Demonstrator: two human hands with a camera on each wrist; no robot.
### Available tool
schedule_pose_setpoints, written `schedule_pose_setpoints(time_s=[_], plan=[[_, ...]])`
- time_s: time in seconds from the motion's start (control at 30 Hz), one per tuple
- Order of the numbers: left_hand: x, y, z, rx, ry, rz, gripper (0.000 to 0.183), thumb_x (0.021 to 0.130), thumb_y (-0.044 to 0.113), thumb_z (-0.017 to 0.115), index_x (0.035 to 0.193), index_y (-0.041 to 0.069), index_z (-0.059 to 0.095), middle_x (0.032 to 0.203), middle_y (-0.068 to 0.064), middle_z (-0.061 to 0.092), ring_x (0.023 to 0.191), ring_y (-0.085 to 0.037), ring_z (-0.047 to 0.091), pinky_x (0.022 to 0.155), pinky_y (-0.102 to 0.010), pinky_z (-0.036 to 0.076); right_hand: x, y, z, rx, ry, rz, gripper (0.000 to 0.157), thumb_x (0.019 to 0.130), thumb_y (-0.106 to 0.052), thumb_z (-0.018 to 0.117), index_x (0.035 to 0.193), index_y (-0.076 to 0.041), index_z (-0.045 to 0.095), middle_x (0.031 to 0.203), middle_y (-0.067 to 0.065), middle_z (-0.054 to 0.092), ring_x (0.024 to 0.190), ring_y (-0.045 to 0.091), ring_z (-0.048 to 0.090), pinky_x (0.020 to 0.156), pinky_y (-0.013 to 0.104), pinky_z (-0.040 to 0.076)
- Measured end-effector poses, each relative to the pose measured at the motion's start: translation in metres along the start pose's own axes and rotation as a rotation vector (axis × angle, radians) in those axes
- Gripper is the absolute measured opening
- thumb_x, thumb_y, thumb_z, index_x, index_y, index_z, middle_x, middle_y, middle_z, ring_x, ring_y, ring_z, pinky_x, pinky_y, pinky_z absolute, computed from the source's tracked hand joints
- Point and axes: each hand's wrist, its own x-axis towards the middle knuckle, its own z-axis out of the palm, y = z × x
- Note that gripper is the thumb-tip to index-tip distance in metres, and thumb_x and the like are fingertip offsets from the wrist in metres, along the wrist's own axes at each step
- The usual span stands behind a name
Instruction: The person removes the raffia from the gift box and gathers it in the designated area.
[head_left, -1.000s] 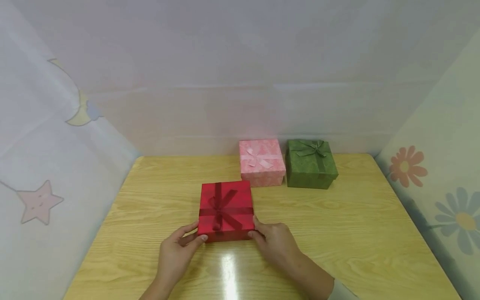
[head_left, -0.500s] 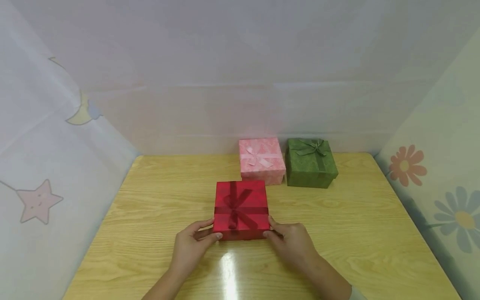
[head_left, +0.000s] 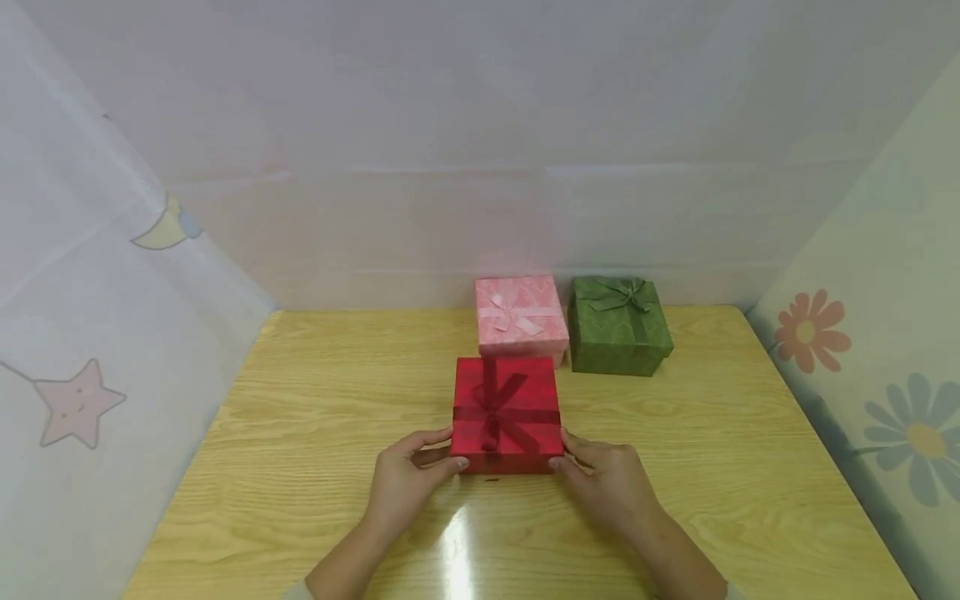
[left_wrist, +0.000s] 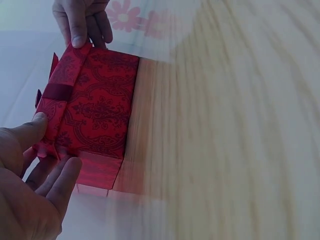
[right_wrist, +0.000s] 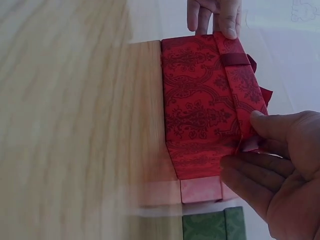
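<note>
A red gift box [head_left: 507, 410] with a dark red ribbon bow on its lid is in front of me, between both hands. My left hand [head_left: 408, 482] pinches the lid's left side, thumb at the near corner. On the other side my right hand [head_left: 613, 487] pinches the lid at the right, its thumb also at the near corner. Dark scroll patterning covers the box's near side [left_wrist: 102, 107] in the left wrist view. The lid is on the box, and the underside is hidden.
Behind the red box stands a pink gift box [head_left: 521, 312], its lower front partly covered. A green gift box [head_left: 621, 327] stands to the right of the pink one. The wooden table [head_left: 315, 400] meets pale cloth walls [head_left: 375, 225] at the back and sides.
Both hands have carried or slid the red box to the right, the grip unchanged. It now overlaps more of the pink box's front. The pink and green boxes stayed in place.
</note>
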Motion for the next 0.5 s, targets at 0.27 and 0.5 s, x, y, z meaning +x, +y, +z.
schedule_pose_setpoints(time_s=[0.27,0.5], plan=[[0.006,0.001,0.011,-0.019,-0.021,-0.020,0.042,0.076,0.017,0.094,0.115,0.019,0.079,0.124,0.000,0.074,0.103,-0.023,0.075,0.080,-0.032,0.063,0.001,0.011,-0.009,0.015,-0.015,-0.012,0.044,0.082,-0.013,0.089,0.122,-0.002,0.075,0.117,0.009,0.074,0.103,0.024,0.074,0.082,0.038,0.063],[0.012,-0.001,0.014,0.010,-0.025,0.023,0.040,0.077,0.013,0.093,0.115,0.015,0.079,0.121,-0.002,0.074,0.104,-0.023,0.075,0.082,-0.031,0.063,0.001,0.016,-0.009,0.026,0.003,-0.035,0.045,0.081,-0.009,0.090,0.122,0.001,0.074,0.120,0.011,0.073,0.106,0.027,0.073,0.086,0.037,0.060]])
